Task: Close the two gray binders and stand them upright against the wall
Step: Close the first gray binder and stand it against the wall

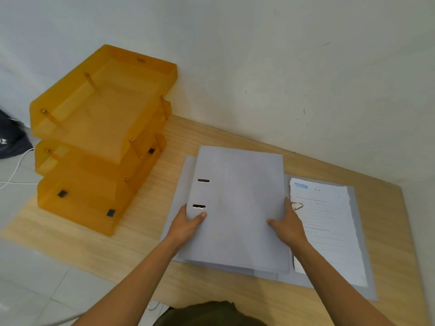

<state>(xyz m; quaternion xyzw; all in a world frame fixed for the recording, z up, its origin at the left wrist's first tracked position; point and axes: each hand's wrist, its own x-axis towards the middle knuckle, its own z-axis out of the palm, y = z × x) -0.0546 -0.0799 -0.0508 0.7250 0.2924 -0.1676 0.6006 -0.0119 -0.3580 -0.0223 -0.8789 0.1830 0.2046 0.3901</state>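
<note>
A closed gray binder [237, 203] is held above the table, its cover facing me with two slots near its left edge. My left hand [188, 222] grips its lower left edge, thumb on the cover. My right hand [287, 224] grips its right edge. Under and to the right of it lies a second gray binder [360, 255], open flat, with a stack of printed white pages [329, 231] and a metal ring [297, 205] showing. Part of its left cover shows under the held binder. The white wall [282, 78] rises just behind the table.
A stack of three orange translucent letter trays [98, 137] stands at the table's far left, against the wall. The wooden table [131, 250] ends at the left over a tiled floor with a white cable [16, 170] and a dark bag [11, 137].
</note>
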